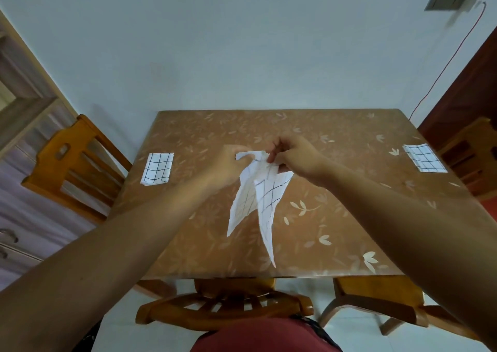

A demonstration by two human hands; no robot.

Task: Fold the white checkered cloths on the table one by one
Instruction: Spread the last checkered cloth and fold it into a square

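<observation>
**Three cloths: one held, two folded**

Cloths, count: three. Held cloth [258, 198] hangs over the middle of the table [336, 168] with two pointed tails drooping. Your left hand [228, 166] and right hand [295, 155], close together, each pinch its top edge with curled fingers. Left cloth [158, 168] and right cloth [425, 158] lie folded flat near opposite table edges.

Chairs [223, 307], count: four round the table.

Hard to read: your hands cover the held cloth's top edge; fingertips blurred; cannot tell whether the tails touch the table. The right chair is cut off by the frame.
</observation>
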